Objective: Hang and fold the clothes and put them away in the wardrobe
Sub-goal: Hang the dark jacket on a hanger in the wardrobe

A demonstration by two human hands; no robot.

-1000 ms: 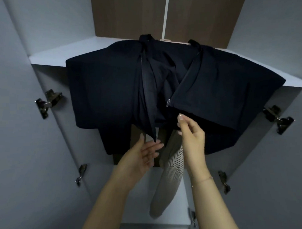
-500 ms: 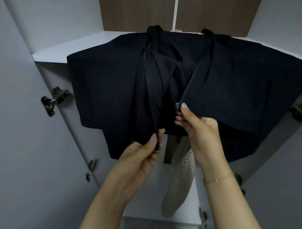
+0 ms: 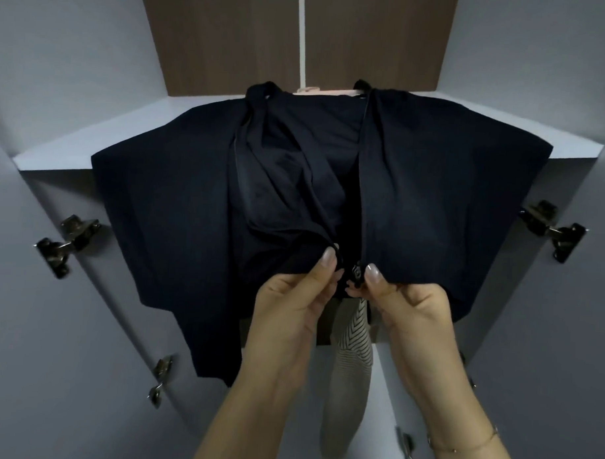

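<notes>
Head view: since half a second ago my left hand (image 3: 293,309) has carried the dark navy zip-front fabric jacket (image 3: 177,225)'s left front edge across to the small metal zipper slider (image 3: 357,273); both edges now meet. Left thumb and fingers pinch that hem; my right hand (image 3: 408,312) pinches the hem at the slider. Jacket hangs inside the grey wardrobe (image 3: 74,152), collar up and away from me, hem toward me, long axis vertical. Striped beige garment (image 3: 353,361) hangs behind it.
</notes>
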